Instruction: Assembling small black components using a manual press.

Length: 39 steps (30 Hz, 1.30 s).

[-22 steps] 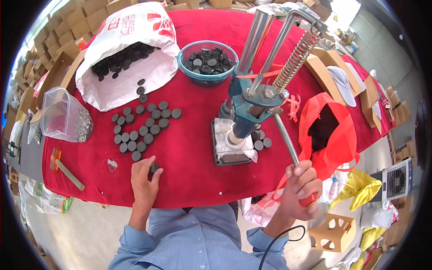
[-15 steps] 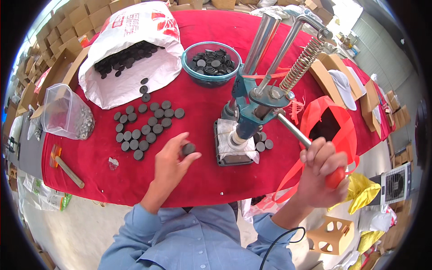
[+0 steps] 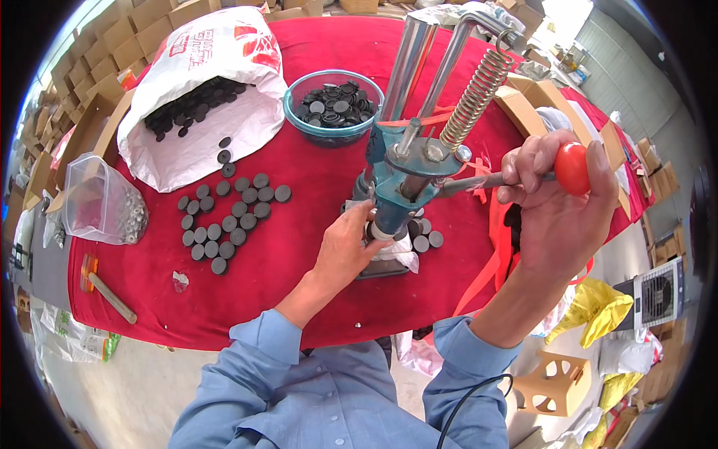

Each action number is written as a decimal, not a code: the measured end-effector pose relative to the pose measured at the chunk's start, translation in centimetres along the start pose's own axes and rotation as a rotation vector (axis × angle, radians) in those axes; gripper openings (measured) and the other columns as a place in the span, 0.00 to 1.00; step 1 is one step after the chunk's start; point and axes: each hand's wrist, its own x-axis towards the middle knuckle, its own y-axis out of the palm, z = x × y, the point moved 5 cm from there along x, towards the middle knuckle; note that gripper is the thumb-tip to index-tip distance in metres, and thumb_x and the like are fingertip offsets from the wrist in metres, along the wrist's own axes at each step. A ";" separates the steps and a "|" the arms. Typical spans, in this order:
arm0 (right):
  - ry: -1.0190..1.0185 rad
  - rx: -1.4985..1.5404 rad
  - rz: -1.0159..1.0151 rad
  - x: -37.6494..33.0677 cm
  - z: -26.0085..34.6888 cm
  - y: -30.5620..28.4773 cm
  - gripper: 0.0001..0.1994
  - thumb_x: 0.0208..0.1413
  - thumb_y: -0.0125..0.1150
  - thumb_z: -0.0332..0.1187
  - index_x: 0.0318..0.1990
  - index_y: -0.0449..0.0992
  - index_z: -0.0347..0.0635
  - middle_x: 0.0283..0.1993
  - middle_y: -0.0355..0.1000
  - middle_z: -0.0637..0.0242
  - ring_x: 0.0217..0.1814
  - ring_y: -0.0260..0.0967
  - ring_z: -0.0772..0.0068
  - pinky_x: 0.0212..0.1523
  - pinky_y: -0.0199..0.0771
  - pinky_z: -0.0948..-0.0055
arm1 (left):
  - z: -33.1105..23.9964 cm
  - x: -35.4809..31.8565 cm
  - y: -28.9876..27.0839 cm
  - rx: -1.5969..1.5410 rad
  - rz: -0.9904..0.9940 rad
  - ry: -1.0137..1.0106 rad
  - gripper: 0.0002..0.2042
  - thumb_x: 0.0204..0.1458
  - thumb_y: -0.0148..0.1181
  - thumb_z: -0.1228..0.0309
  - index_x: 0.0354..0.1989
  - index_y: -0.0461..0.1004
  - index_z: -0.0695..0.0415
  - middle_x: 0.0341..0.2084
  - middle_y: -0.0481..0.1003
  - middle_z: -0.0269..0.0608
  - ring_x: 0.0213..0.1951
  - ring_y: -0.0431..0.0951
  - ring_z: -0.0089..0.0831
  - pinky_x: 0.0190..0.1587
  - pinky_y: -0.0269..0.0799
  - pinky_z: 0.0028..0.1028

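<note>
Right grip (image 3: 562, 206) around lever (image 3: 486, 181); left grip (image 3: 344, 243) beside press ram (image 3: 393, 218).

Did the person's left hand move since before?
Yes. The left hand has moved right and forward: earlier it was apart from the green press, on its left; now it is at the press's lower part.

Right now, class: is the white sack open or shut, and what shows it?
Open: the white sack lies with its mouth gaping wide, and black discs show inside.
</note>
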 end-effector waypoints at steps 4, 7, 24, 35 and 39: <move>-0.020 -0.017 -0.024 -0.4 0.0 0.1 0.29 0.66 0.46 0.57 0.30 0.72 0.34 0.24 0.65 0.60 0.31 0.71 0.62 0.25 0.77 0.71 | 0.1 -0.1 0.1 0.016 0.015 -0.022 0.35 0.45 0.81 0.67 0.61 0.70 0.64 0.43 0.81 0.51 0.38 0.82 0.45 0.39 0.80 0.39; -0.020 0.046 0.001 -1.3 -0.7 -0.4 0.29 0.65 0.47 0.56 0.30 0.71 0.33 0.25 0.65 0.59 0.31 0.68 0.61 0.28 0.73 0.66 | -0.4 -0.3 -0.1 -0.023 0.005 -0.003 0.37 0.45 0.81 0.67 0.63 0.68 0.63 0.44 0.81 0.51 0.38 0.82 0.45 0.39 0.80 0.39; -0.442 0.156 -0.070 -16.0 -10.0 -4.5 0.24 0.59 0.54 0.58 0.25 0.68 0.46 0.30 0.62 0.65 0.51 0.64 0.54 0.46 0.71 0.50 | -1.0 -1.5 -9.2 0.105 -0.131 -0.052 0.18 0.52 0.74 0.74 0.52 0.80 0.60 0.47 0.82 0.46 0.44 0.82 0.41 0.47 0.79 0.36; -0.405 0.173 0.061 -15.8 -10.0 -4.6 0.21 0.58 0.57 0.56 0.26 0.67 0.50 0.37 0.62 0.66 0.61 0.59 0.58 0.55 0.65 0.49 | 7.5 -13.8 -21.3 0.829 -0.277 -0.456 0.26 0.61 0.66 0.66 0.66 0.70 0.57 0.69 0.63 0.56 0.69 0.63 0.56 0.70 0.57 0.55; -0.408 0.205 0.032 -15.9 -10.4 -4.7 0.21 0.58 0.58 0.57 0.27 0.68 0.49 0.38 0.62 0.65 0.63 0.58 0.57 0.56 0.65 0.48 | 8.3 -15.5 -21.0 0.792 -0.218 -0.539 0.26 0.64 0.62 0.65 0.69 0.68 0.56 0.69 0.62 0.58 0.69 0.62 0.58 0.70 0.53 0.61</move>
